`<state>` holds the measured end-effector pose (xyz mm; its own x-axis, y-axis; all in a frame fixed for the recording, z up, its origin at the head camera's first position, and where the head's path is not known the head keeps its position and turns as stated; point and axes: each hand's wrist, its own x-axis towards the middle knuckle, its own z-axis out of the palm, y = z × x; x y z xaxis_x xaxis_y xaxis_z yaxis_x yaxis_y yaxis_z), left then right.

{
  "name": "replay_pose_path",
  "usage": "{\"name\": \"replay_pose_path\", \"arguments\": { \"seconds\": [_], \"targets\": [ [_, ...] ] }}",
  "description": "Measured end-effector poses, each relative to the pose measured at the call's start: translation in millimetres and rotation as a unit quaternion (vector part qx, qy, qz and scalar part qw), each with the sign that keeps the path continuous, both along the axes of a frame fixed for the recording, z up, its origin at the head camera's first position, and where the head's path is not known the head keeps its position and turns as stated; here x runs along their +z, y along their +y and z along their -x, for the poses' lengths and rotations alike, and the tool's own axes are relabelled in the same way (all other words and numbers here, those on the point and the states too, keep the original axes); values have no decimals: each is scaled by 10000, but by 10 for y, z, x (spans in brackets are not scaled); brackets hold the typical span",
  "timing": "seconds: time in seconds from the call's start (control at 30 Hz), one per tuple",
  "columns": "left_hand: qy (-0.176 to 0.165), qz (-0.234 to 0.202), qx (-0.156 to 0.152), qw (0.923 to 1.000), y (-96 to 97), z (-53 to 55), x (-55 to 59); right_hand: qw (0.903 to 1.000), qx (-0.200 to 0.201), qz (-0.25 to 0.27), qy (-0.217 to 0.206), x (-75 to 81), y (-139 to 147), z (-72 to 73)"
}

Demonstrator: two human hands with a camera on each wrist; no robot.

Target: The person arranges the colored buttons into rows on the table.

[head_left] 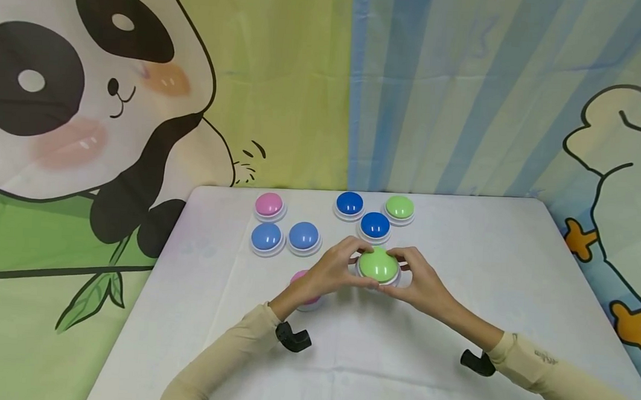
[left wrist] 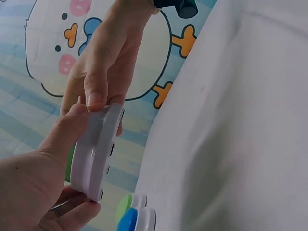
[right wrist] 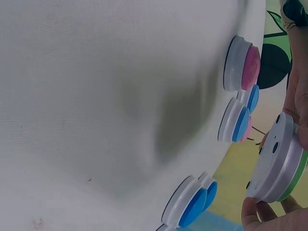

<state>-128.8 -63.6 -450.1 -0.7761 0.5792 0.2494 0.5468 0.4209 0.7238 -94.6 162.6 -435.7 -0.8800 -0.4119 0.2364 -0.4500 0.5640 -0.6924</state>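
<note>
Your green button (head_left: pixel 379 265) is in the air above the near middle of the white table (head_left: pixel 476 244); the right wrist view shows its pale underside with small dark spots, clear of the cloth. You likely use 2 hands because the base is wide and round, so a grip from opposite sides keeps it balanced and leaves the green dome uncovered.

Your left hand (head_left: pixel 344 264) and right hand (head_left: pixel 423 284) both grasp its white rim: the 2 thumbs nearly meet on the near side, while your fingers curl round toward the far side. Your forearms angle inward from the lower corners.

Just beyond the held button sits a dark blue button (head_left: pixel 375 226), with a second dark blue button (head_left: pixel 350 203) and a smaller-looking green button (head_left: pixel 400 208) behind it. To their left, a pink button (head_left: pixel 269 204) and 2 lighter blue buttons (head_left: pixel 304 236) form a loose cluster. Your left wrist partly hides another pink button (head_left: pixel 298 275) on the table.
</note>
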Motion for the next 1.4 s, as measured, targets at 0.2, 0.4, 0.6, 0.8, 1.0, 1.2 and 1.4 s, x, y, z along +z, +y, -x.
{"name": "replay_pose_path", "arguments": {
  "seconds": [0.2, 0.4, 0.6, 0.8, 1.0, 1.2, 1.4],
  "targets": [
    [185, 97, -5, 9998, 9, -20, -44, 10000, 43, 7, 89, -68, 13, -16],
    [317, 234, 3, 9992, 30, -38, -161, 9999, 48, 19, 92, -188, 21, -22],
    [496, 510, 69, 9974, 59, -76, -301, 9999, 81, -88, -23, -333, 27, -29],
    [626, 762, 155, 9950, 92, -126, -480, 9996, 234, -165, -10, -525, 54, -25],
    [888, 1074, 188, 9901, 138, -199, -604, 9977, 450, -431, 256, -696, 108, -43],
    [1095, 1200, 310, 9862, 170, -217, -657, 9943, 492, -850, 412, -690, 119, -25],
    [999, 1107, 354, 9882, 160, -258, -713, 9956, 409, -830, 143, -679, 98, -24]
  ]
}}
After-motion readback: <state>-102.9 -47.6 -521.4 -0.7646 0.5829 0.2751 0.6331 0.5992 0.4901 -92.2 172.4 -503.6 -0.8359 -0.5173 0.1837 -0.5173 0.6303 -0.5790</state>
